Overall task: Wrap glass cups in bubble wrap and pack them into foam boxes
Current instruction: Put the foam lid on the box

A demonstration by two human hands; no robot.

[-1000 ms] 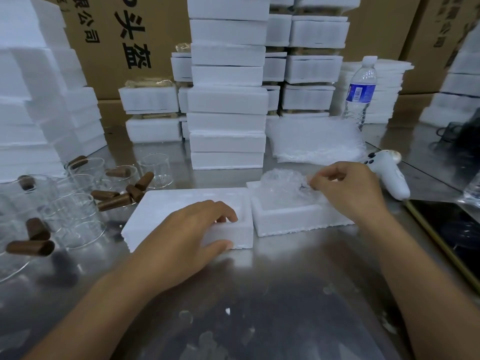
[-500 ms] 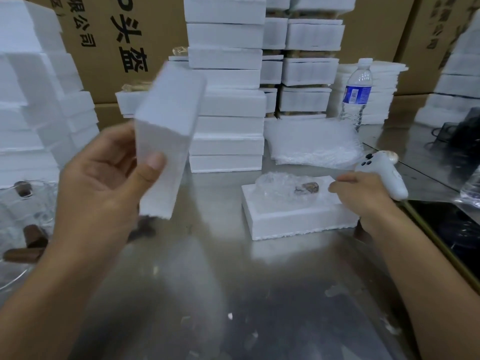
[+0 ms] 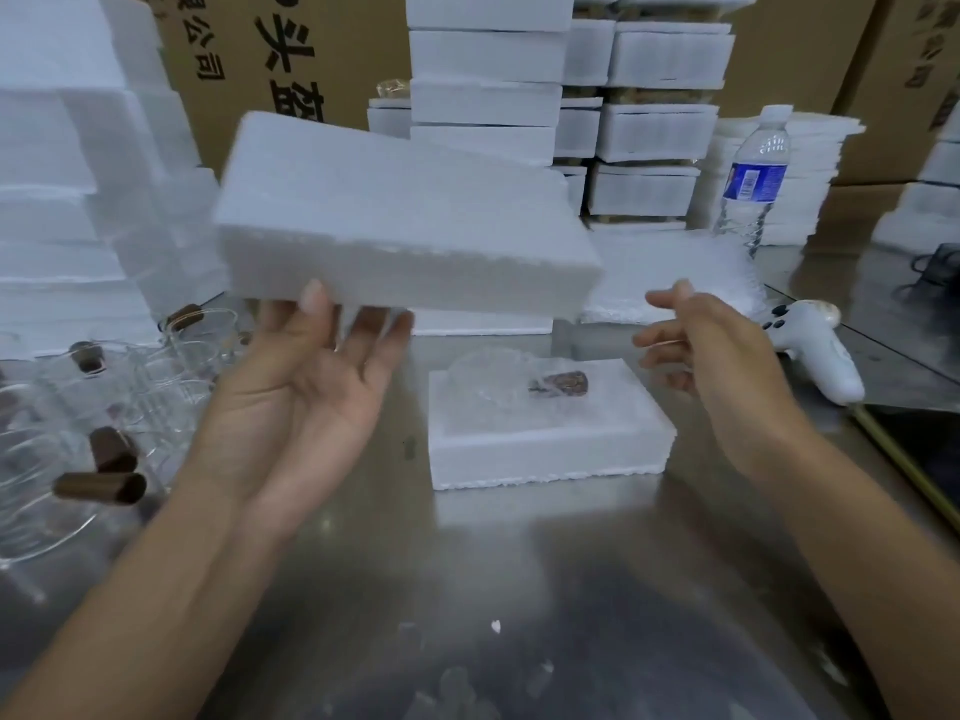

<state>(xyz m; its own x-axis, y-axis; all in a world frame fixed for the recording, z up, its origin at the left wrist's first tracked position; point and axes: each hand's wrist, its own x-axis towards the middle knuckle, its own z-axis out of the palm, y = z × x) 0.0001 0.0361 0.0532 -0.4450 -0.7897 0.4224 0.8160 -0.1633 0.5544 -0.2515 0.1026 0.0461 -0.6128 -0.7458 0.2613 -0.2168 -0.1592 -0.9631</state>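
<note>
The lid [image 3: 395, 220] is held in the air above the table [image 3: 519, 563] by the left hand [image 3: 301, 397], tilted, with its left end raised higher than its right. The left hand is turned palm up; its thumb [image 3: 311, 304] is pressed against the near side face of the lid and its fingers are placed beneath the underside, so that the lid is grasped between them. The right hand [image 3: 711, 350] is released: its fingers are loosely extended toward the lid's right end, nothing is held, and no contact with the lid is seen. The box [image 3: 550, 449] is set flat on the table below and between the hands, apart from both. A wrapped cup [image 3: 498, 376] is laid on its side in the box, with its brown handle pointed right. Unwrapped cups [image 3: 156, 366] with brown handles are grouped on the table at the left. Stacks of foam boxes [image 3: 488, 54] are ranged behind, in front of cartons [image 3: 249, 54]. A pile of bubble wrap [image 3: 675, 272], a bottle [image 3: 753, 179] and a white controller [image 3: 815, 350] are located at the right.
</note>
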